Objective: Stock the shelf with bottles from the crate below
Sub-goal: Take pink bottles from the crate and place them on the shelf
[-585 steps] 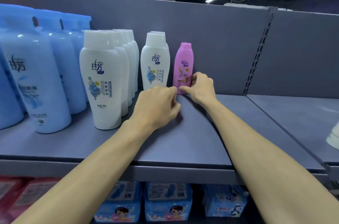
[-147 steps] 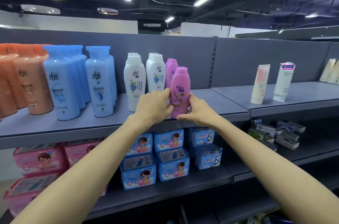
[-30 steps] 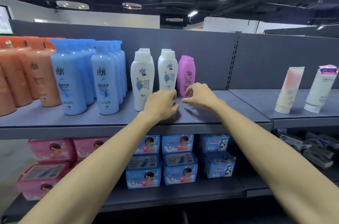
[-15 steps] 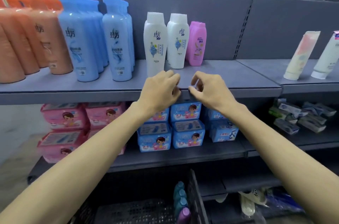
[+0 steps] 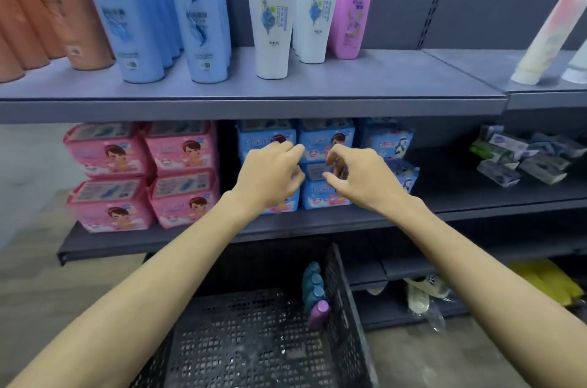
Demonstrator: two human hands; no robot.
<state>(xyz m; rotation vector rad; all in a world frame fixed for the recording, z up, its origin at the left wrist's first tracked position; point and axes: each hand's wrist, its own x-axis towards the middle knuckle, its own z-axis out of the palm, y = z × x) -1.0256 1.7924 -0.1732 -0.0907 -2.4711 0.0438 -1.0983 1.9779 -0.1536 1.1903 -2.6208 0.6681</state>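
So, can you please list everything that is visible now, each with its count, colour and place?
orange bottles: several, count unclear, top shelf far left
blue bottles: two rows, front ones at left of centre, top shelf
white bottles: two rows, top shelf centre
pink bottle: one visible, right of the white ones
tubes: two, pale, right shelf section
pink packs: four, stacked, middle shelf left
blue packs: several, middle shelf behind the hands
small boxes: a pile, middle shelf right
crate: one, black, on the floor
crate bottles: a few teal, one purple, along its right wall
yellow item: one, lower right
left hand: empty, fingers curled
right hand: empty, fingers curled
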